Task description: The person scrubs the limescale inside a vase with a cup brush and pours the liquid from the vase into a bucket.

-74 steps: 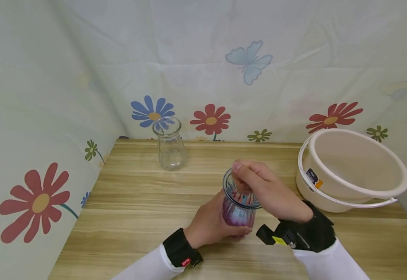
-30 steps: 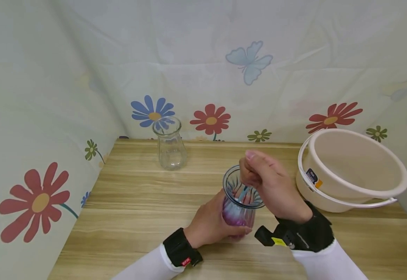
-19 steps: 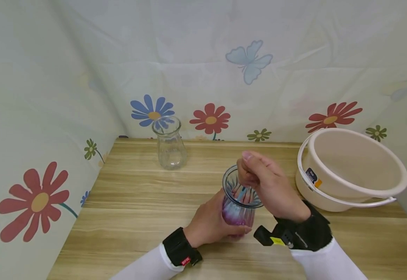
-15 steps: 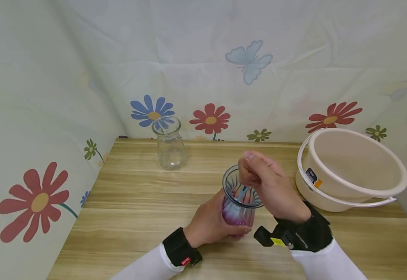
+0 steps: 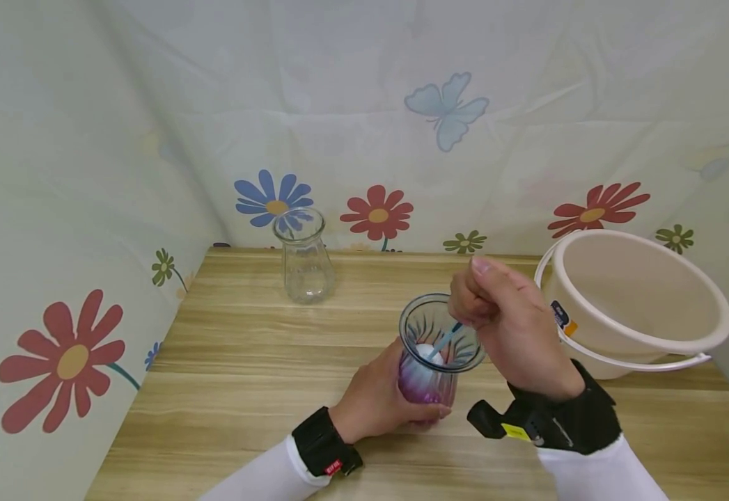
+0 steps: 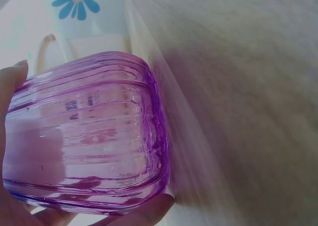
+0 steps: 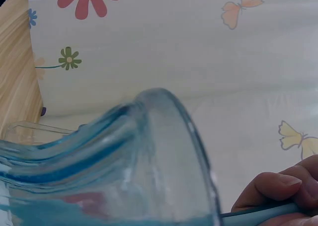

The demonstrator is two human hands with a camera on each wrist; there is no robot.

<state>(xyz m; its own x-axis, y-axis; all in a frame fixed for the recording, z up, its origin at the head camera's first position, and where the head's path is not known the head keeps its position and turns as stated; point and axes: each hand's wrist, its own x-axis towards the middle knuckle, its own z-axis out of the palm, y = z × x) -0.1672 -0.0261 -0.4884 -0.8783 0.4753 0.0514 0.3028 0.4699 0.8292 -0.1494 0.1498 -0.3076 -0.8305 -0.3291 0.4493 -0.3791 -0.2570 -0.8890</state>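
My left hand (image 5: 377, 396) grips a ribbed glass vase (image 5: 429, 386), tinted blue at its flared rim and purple toward its base. In the left wrist view, droplets cling to the purple glass (image 6: 114, 141), and a pale block shape shows inside it. My right hand (image 5: 514, 327) pinches the blue handle (image 5: 445, 341) of a cup brush with a white head (image 5: 428, 353), which sits inside the vase. In the right wrist view the handle (image 7: 261, 215) runs from my fingers past the rim. A second vase (image 5: 308, 271), clear glass, stands upright at the back left.
A cream bucket (image 5: 640, 299) with its bail handle lowered stands on the right of the wooden table (image 5: 214, 390). A floral-printed curtain (image 5: 351, 125) closes off the back and left sides.
My right hand has drawn up and right, so the brush's white head now shows higher in the vase and more of its handle is visible. My left hand and the vase have stayed put.
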